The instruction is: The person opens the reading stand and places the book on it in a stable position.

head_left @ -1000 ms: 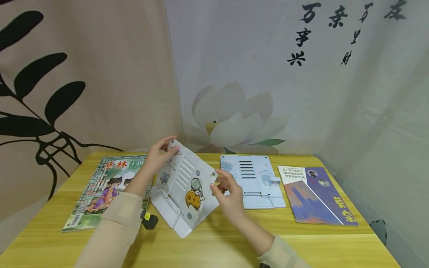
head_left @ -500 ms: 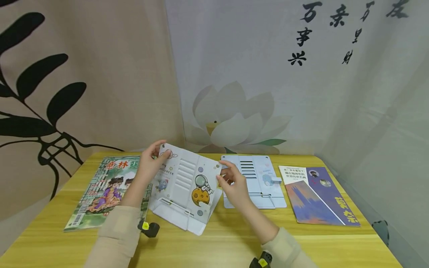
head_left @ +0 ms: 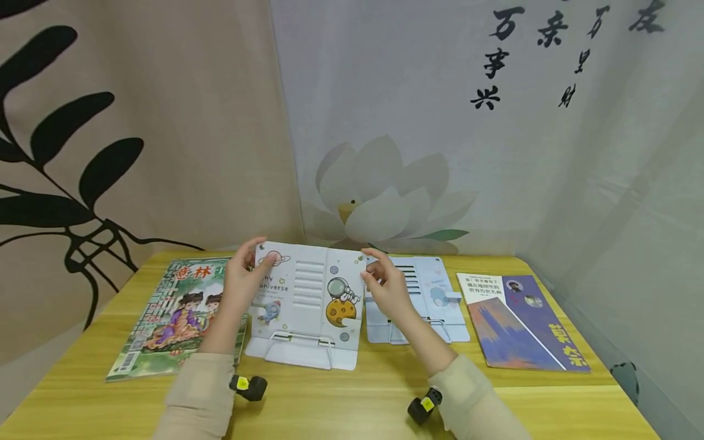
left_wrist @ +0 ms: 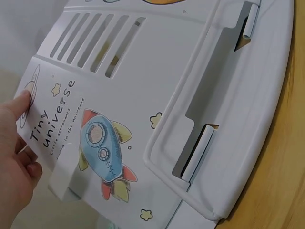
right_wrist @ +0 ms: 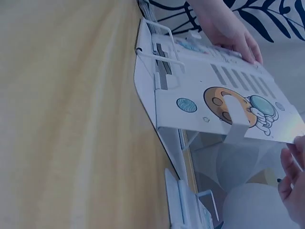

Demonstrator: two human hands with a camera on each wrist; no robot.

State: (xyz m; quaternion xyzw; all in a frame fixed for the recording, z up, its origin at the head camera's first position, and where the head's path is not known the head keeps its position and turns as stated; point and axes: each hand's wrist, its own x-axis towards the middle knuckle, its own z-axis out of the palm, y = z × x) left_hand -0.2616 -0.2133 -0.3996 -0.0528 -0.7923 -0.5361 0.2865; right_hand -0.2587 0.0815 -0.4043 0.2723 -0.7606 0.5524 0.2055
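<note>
1. Two book stands are seen on one table (head_left: 341, 403); the front book stand (head_left: 308, 305) is propped at a slant, its base rested on the wood between magazine and second book stand (head_left: 426, 296).
2. Its upper left corner is gripped by the left hand (head_left: 242, 272), thumb laid on the printed face; its upper right corner is pinched by the right hand (head_left: 387, 281).
3. One magazine (head_left: 176, 324) is placed at left, one purple book (head_left: 522, 321) at right.
4. Two small black cameras (head_left: 250, 387) are worn, one per wrist.
5. The second book stand is partly covered by the right hand and forearm, the magazine by the left arm.
6. The left fingertips are hidden behind the board; in the right wrist view, the right hand is cut off.
</note>
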